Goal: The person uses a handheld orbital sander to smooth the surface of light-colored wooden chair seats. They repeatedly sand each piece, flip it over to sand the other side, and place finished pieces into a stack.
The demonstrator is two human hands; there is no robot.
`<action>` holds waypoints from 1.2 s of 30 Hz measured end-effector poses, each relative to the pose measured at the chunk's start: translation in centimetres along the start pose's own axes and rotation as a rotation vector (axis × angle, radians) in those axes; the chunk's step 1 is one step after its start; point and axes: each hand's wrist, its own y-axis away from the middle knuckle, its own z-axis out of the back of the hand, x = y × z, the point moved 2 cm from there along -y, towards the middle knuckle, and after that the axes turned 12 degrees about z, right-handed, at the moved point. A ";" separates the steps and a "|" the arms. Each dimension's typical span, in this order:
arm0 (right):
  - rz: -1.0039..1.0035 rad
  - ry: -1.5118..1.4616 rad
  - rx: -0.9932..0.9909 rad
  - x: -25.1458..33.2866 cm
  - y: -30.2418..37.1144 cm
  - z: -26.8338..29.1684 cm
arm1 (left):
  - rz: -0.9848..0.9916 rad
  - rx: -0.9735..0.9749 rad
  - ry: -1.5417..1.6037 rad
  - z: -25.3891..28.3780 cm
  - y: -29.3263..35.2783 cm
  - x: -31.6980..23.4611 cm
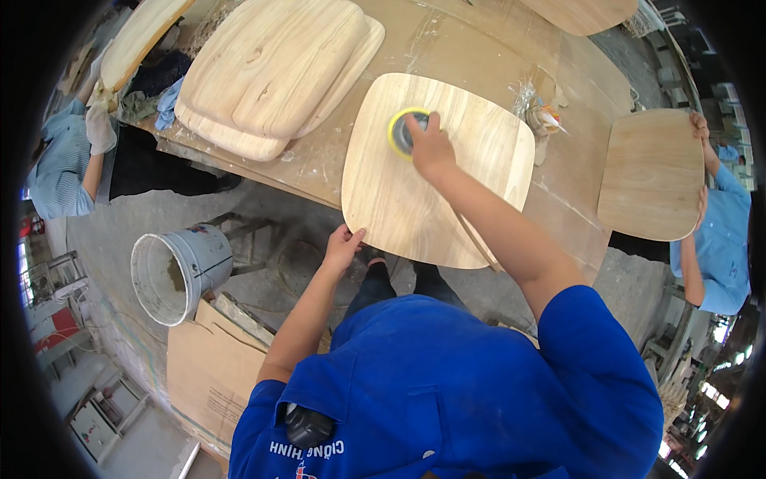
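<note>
A pale wooden panel (487, 152) with rounded corners lies on the cardboard-covered table in front of me, its near edge jutting past the table. My right hand (432, 148) is closed on a round palm sander (404, 134), dark with a yellow rim, which rests on the panel's upper left part. What looks like a hose shows partly from under my right forearm. At the panel's near left corner, my left hand (343, 246) pinches the edge, thumb on top and fingers partly hidden below.
Several similar panels are stacked (271, 64) at the far left. A glue bottle (549, 120) stands right of my panel. A stained bucket (182, 267) is on the floor at left. One co-worker holds a panel (650, 176) at right; another, gloved, holds one (140, 40) at left.
</note>
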 end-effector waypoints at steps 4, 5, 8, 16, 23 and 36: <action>0.074 -0.067 0.147 2.3 4.3 -0.9 | 0.007 -0.003 -0.006 0.0 -0.1 0.0; 0.096 -0.088 0.170 2.7 5.0 -0.9 | -0.003 0.000 0.001 0.0 -0.1 -0.1; 0.177 -0.069 0.209 3.2 5.3 -0.8 | -0.004 0.003 0.000 0.0 -0.1 -0.1; -0.026 -0.046 0.042 0.8 -1.1 0.2 | -0.022 0.024 -0.027 0.1 -0.2 0.1; 0.232 -0.092 0.271 5.6 7.6 -1.8 | 0.101 0.110 0.159 0.4 0.0 0.0; -0.014 -0.071 0.093 -3.9 -8.6 2.4 | 0.091 0.083 0.018 0.6 -0.1 -0.5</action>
